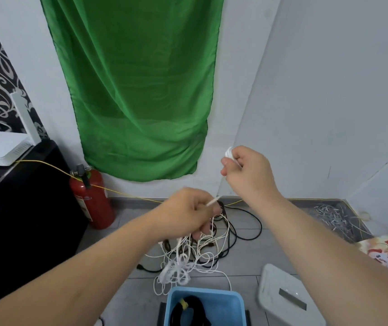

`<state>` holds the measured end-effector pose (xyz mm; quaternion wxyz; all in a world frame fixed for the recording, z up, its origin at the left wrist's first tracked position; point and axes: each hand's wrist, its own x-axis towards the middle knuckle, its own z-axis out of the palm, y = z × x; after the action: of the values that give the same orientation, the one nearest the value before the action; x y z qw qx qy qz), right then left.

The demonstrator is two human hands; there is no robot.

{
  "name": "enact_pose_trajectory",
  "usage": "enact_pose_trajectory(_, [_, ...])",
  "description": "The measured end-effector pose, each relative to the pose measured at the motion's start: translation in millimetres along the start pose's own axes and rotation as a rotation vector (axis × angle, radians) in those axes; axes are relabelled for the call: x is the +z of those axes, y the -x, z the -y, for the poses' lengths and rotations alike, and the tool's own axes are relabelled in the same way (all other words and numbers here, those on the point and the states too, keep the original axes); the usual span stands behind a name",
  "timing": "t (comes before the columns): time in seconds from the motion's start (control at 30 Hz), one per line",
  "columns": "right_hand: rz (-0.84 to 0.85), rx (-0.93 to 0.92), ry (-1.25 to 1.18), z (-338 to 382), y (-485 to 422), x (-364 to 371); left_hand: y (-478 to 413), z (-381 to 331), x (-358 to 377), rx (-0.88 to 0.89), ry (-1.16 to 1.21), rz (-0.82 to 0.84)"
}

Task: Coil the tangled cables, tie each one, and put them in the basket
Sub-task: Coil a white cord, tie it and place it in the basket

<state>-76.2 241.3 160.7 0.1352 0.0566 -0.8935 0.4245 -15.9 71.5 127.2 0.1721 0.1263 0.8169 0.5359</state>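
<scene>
**A:** Head view: boundaries?

**B:** The grey floor [127,290] is bounded by the black cabinet [23,208] at left, the wall behind and a white device [287,297] at right. The blue basket [235,302] sits at the bottom edge and holds a coiled black cable [193,307].

**A:** Hands?

**B:** The left hand [188,210] curls round the tangled white cable [179,267], which hangs to the floor over loose black cables [247,231]. The right hand [247,170], raised higher, pinches a small white coil [229,152].
</scene>
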Motion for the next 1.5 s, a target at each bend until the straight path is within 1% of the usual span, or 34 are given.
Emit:
enact_pose_trajectory(0.03, [0.051, -0.042, 0.109, -3, 1, 2, 1, -3, -8, 0.052, 0.008, -0.068])
enact_pose_trajectory(0.07, [0.115, -0.041, 0.149, -3, 3, 3, 3, -6, -14, 0.119, 0.012, -0.145])
enact_pose_trajectory(0.1, [0.187, -0.007, 0.122, 2, 5, 3, 4, -8, -19, 0.188, 0.011, -0.231])
enact_pose_trajectory(0.17, [0.350, 0.127, -0.030, 15, 10, 1, 6, -10, -26, 0.278, -0.008, -0.395])
enact_pose_trajectory(0.23, [0.508, 0.224, -0.163, 28, 14, -2, 4, -7, -34, 0.287, 0.006, -0.528])
enact_pose_trajectory(0.3, [0.611, 0.286, -0.352, 36, 17, -4, 1, -4, -43, 0.271, 0.032, -0.609])
enact_pose_trajectory(0.33, [0.636, 0.320, -0.474, 40, 18, -4, 0, -3, -46, 0.269, 0.043, -0.613])
enact_pose_trajectory(0.4, [0.648, 0.382, -0.715, 46, 18, -6, -2, 1, -44, 0.246, 0.063, -0.552])
enact_pose_trajectory(0.5, [0.636, 0.444, -1.044, 53, 19, -6, -7, 16, -25, 0.118, 0.083, -0.355])
enact_pose_trajectory(0.6, [0.506, 0.510, -1.281, 55, 14, -3, -13, 33, -4, 0.024, 0.001, -0.148])
enact_pose_trajectory(0.67, [0.366, 0.511, -1.340, 56, 7, -3, -12, 39, 9, -0.036, -0.103, -0.007])
enact_pose_trajectory(0.73, [0.228, 0.469, -1.260, 54, 2, -3, -9, 40, 22, -0.094, -0.181, 0.124])
enact_pose_trajectory(0.77, [0.174, 0.433, -1.160, 52, 1, -2, -8, 40, 27, -0.103, -0.207, 0.160])
enact_pose_trajectory(0.83, [0.078, 0.334, -0.863, 45, 3, 0, -7, 31, 35, -0.064, -0.212, 0.173])
enact_pose_trajectory(0.9, [0.010, 0.213, -0.568, 34, 5, 3, -6, 19, 36, -0.010, -0.185, 0.139])
enact_pose_trajectory(0.97, [-0.013, 0.100, -0.322, 17, 3, 6, -6, 9, 29, 0.046, -0.217, 0.065])
enact_pose_trajectory(1.03, [0.013, -0.001, -0.083, 3, 1, 8, -5, 5, 15, 0.106, -0.317, -0.042])
enact_pose_trajectory(1.1, [0.115, -0.063, 0.145, -5, 1, 9, -4, 6, -1, 0.137, -0.406, -0.186])
enact_pose_trajectory(1.17, [0.257, -0.040, 0.300, -2, 5, 7, -5, 11, -16, 0.218, -0.510, -0.373])
enact_pose_trajectory(1.2, [0.343, -0.011, 0.335, 2, 7, 6, -6, 14, -23, 0.276, -0.575, -0.471])
enact_pose_trajectory(1.23, [0.444, 0.039, 0.319, 6, 10, 4, -7, 17, -30, 0.333, -0.639, -0.557])
enact_pose_trajectory(1.3, [0.632, 0.189, 0.131, 15, 16, 2, -8, 23, -42, 0.380, -0.737, -0.654])
enact_pose_trajectory(1.37, [0.753, 0.297, -0.085, 19, 19, -2, -8, 26, -48, 0.361, -0.752, -0.662])
enact_pose_trajectory(1.43, [0.836, 0.354, -0.220, 23, 20, -5, -8, 29, -50, 0.335, -0.708, -0.628])
enact_pose_trajectory(1.5, [0.835, 0.421, -0.310, 28, 19, -6, -7, 29, -49, 0.271, -0.614, -0.572])
